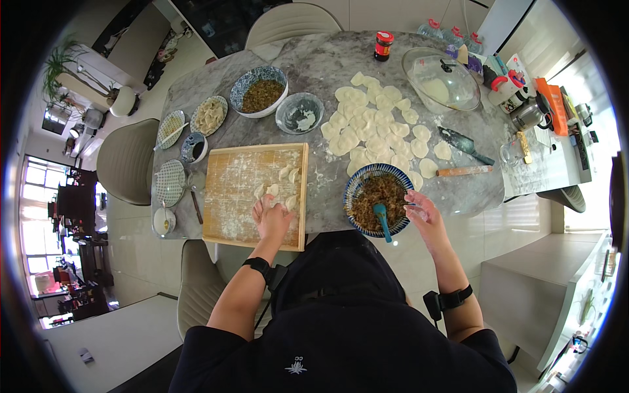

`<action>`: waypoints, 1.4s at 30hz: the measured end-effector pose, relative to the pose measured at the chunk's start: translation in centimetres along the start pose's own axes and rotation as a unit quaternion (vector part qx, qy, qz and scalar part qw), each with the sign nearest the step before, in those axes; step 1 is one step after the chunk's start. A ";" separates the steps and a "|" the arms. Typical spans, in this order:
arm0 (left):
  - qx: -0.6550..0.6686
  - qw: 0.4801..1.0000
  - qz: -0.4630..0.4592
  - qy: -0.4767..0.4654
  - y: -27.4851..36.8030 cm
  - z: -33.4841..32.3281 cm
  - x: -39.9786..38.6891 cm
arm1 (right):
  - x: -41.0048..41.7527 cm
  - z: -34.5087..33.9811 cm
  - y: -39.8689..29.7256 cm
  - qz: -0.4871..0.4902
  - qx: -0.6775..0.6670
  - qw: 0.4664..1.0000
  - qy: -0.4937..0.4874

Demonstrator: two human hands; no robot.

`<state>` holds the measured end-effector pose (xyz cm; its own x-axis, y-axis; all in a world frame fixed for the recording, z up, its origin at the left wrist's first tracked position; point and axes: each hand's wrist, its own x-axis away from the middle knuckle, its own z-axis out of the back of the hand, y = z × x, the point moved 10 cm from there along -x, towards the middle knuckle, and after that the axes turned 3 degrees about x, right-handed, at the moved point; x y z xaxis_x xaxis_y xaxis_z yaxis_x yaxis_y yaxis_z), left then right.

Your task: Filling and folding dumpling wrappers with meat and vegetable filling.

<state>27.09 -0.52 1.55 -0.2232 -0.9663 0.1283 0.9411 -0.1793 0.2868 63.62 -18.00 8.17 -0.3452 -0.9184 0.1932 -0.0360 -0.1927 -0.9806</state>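
My left hand (271, 218) reaches down onto a floured wooden board (231, 196), fingers bent toward its surface. Folded dumplings (291, 202) lie close around the fingertips, and a few more (289, 173) rest near the board's right edge. Whether a dumpling is under the fingers is hidden. My right hand (424, 210) hovers at the right rim of a blue-striped bowl (350, 189), its floury fingers curled but apart, with nothing in them. Brown minced filling (376, 194) fills that bowl, and a teal spoon (381, 218) leans in it toward me.
Many round dough wrappers (366, 125) spread beyond the bowl. A rolling pin (464, 170) and a dark-bladed knife (459, 140) lie right. Behind the board stand a filling bowl (258, 91), a flour bowl (299, 114) and a dumpling plate (209, 115). A glass lid (442, 73) sits back right.
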 end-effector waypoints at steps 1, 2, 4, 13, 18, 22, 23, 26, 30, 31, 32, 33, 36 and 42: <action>0.000 1.000 -0.001 -0.001 0.5 0.5 0.0 | 0.0 0.0 0.1 -0.001 -0.001 1.000 0.001; -0.004 1.000 -0.003 -0.007 0.9 0.7 0.0 | 0.0 0.0 0.1 0.003 0.000 1.000 0.001; -0.008 1.000 -0.002 -0.011 0.9 0.7 -0.2 | -0.1 -0.3 -0.3 0.008 0.000 1.000 -0.002; -0.013 1.000 -0.017 0.016 1.1 -0.2 -1.5 | 0.3 0.2 -0.1 -0.002 0.007 1.000 0.006; 0.055 0.979 -0.165 0.109 5.7 2.3 -2.8 | 1.7 -2.0 -1.0 0.062 0.307 0.943 -0.115; 0.181 0.956 -0.232 0.000 11.2 -1.6 -7.8 | 3.4 -5.1 -0.9 0.144 0.438 0.872 -0.162; 0.232 0.954 -0.187 -0.022 11.8 -2.9 -9.5 | 3.5 -5.1 -0.6 0.142 0.439 0.873 -0.157; 0.287 0.954 -0.079 -0.030 12.0 -7.1 -14.4 | 3.5 -6.0 0.0 0.157 0.463 0.855 -0.175; 0.391 0.917 0.080 0.007 10.8 -11.5 -19.9 | 3.0 -6.0 0.7 0.157 0.459 0.854 -0.187; 0.440 0.888 0.114 0.074 8.4 -12.1 -21.2 | 2.4 -6.1 0.7 0.161 0.456 0.854 -0.191; 0.434 0.888 0.130 0.081 5.8 -13.1 -23.1 | 2.0 -6.7 0.4 0.182 0.433 0.859 -0.207; 0.433 0.890 0.126 0.063 7.0 -13.6 -23.8 | 1.9 -6.1 0.9 0.181 0.416 0.867 -0.208; 0.341 0.909 0.239 0.029 8.5 -14.2 -23.4 | 1.3 -4.7 -0.4 0.171 0.394 0.890 -0.156; 0.343 0.909 0.232 0.052 8.7 -14.5 -23.2 | -0.2 -3.4 -1.4 0.166 0.366 0.911 -0.090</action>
<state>44.11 17.62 -12.74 0.2151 -0.9273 0.3063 0.5398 0.3742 0.7540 60.52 -16.37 9.41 -0.0615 -0.9971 -0.0439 0.7003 -0.0117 -0.7137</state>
